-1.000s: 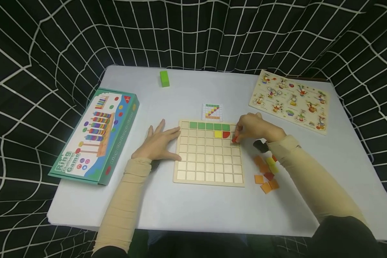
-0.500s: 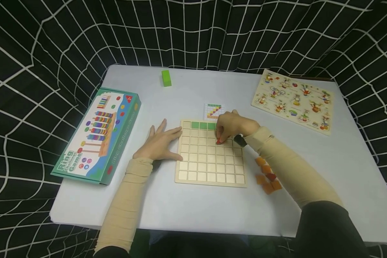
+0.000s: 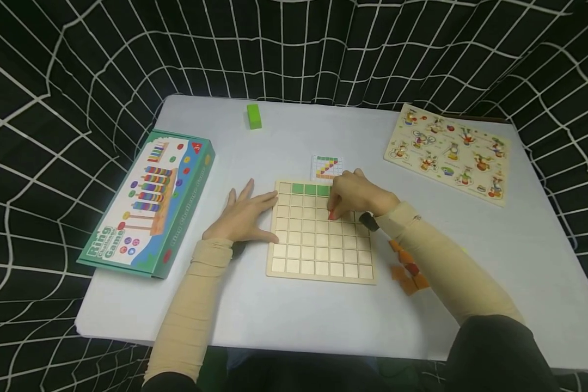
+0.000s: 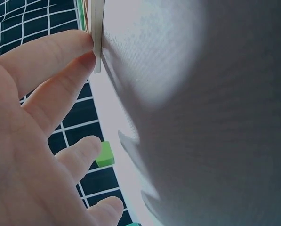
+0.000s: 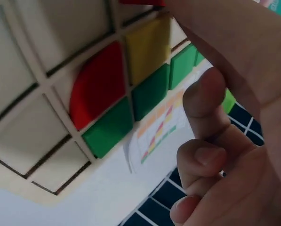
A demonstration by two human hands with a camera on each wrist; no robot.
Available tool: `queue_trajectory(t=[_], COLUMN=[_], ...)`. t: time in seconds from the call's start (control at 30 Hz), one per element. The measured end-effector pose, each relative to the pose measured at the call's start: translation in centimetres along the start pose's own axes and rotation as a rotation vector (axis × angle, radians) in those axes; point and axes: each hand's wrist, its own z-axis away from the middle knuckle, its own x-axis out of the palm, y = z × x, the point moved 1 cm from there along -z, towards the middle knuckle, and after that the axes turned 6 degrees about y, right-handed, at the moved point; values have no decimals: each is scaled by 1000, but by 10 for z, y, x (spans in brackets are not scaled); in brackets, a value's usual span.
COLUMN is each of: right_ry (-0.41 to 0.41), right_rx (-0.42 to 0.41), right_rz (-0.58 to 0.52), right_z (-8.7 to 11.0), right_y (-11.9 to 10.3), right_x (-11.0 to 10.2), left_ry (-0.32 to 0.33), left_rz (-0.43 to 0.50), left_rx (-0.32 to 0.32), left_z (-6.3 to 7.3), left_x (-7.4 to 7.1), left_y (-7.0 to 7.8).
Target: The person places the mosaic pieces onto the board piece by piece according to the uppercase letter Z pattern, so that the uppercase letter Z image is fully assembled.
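A wooden grid board (image 3: 308, 239) lies flat on the white table. My left hand (image 3: 242, 218) spreads its fingers, with thumb and fingertips against the board's left edge. Over the upper middle cells, my right hand (image 3: 357, 193) pinches a small red tile (image 3: 332, 215) between thumb and finger. The tile's shape is mostly hidden by the fingers. Green tiles (image 3: 310, 189) fill part of the top row. In the right wrist view, a red tile with one rounded corner (image 5: 100, 84) and a yellow tile (image 5: 147, 49) sit in the row below the green ones.
Behind the board lies a pattern card (image 3: 327, 166). Loose orange tiles (image 3: 408, 284) and a red one (image 3: 412, 269) lie right of it, partly under the right forearm. A game box (image 3: 147, 207), a green block (image 3: 254, 116) and a picture puzzle (image 3: 448, 155) stand around.
My right hand has moved left with the red tile, from the board's right edge to its upper middle cells, and has barely moved over the last half second. My left hand stays put.
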Motion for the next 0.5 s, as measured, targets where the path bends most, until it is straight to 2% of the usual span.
queue_trajectory(t=[0.3, 0.5], right_ry=[48, 96], right_rx=[-71, -139], right_rz=[45, 35], right_z=[7, 14], right_y=[3, 7], right_x=[4, 6], left_ry=[-5, -1], left_rz=[-1, -1], left_rx=[-5, -4], left_z=[-1, -1], left_x=[1, 0], left_y=[-1, -2])
